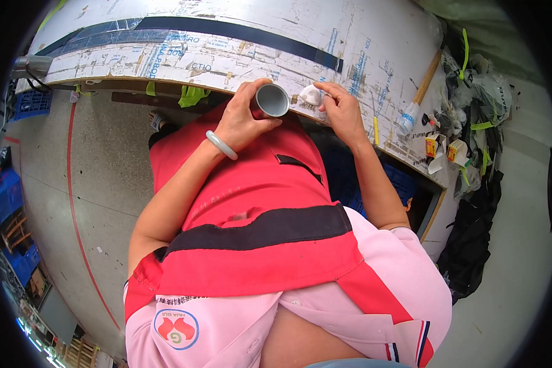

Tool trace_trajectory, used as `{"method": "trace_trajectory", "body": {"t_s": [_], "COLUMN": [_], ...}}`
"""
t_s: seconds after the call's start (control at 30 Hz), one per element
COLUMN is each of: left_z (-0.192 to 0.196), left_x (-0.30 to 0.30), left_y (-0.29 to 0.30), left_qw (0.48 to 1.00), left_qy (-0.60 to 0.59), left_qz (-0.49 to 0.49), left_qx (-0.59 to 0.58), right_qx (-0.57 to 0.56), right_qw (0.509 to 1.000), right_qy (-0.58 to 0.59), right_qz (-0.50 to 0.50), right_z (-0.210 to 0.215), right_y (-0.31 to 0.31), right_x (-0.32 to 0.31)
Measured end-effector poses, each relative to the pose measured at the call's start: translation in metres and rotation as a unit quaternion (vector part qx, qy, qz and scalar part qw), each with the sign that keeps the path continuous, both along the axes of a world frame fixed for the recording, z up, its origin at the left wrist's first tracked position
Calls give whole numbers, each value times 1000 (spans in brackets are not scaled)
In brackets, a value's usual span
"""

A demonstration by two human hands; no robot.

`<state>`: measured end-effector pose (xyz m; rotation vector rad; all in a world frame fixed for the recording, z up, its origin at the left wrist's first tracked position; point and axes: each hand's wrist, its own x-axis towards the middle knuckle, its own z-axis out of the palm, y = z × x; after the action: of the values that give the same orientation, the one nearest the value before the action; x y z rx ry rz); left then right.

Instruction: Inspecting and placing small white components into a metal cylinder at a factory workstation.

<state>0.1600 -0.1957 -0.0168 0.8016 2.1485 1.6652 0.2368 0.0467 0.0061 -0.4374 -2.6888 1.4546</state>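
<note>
My left hand [240,121], with a pale bangle at the wrist, wraps round a cup [272,100]. The cup is tilted so that its round mouth and smooth grey inside face up toward me; a little dark red shows on its outer wall. Just to the right, at the table's near edge, my right hand [345,116] pinches a crumpled white wad [311,95] that looks like cloth or tissue. The wad is close to the cup's rim but apart from it. The fingertips of my right hand partly cover it.
A worktable [227,67] covered with worn white printed sheeting spans the far side, with a dark strip [245,32] along it. To the right lie a yellow pen-like stick [376,130], a brush with a wooden handle [427,76], small yellow boxes [457,151] and plastic bags [490,92].
</note>
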Motion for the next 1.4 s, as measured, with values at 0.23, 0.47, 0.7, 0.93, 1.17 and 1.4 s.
{"method": "trace_trajectory", "body": {"t_s": [0.23,0.47,0.7,0.93,1.17,1.4], "left_z": [-1,0,1,1,2,1], "left_x": [0,1,4,9,13,12], "left_y": [0,0,3,7,12,9], "left_qw": [1000,1000,1000,996,996,996], "left_qy": [7,2,-7,59,-24,-27], "left_qz": [-4,-11,-30,-55,-81,-75], "left_qx": [-9,-11,-6,-31,-37,-40], "right_qx": [-1,22,-28,97,-345,-230], "right_qw": [1000,1000,984,956,908,959], "right_qy": [6,10,3,-43,-212,-162], "right_qz": [1,-1,174,272,105,-23], "right_z": [-1,2,32,18,34,33], "right_y": [-3,-5,-29,-51,-24,32], "right_x": [1,0,8,13,18,27]}}
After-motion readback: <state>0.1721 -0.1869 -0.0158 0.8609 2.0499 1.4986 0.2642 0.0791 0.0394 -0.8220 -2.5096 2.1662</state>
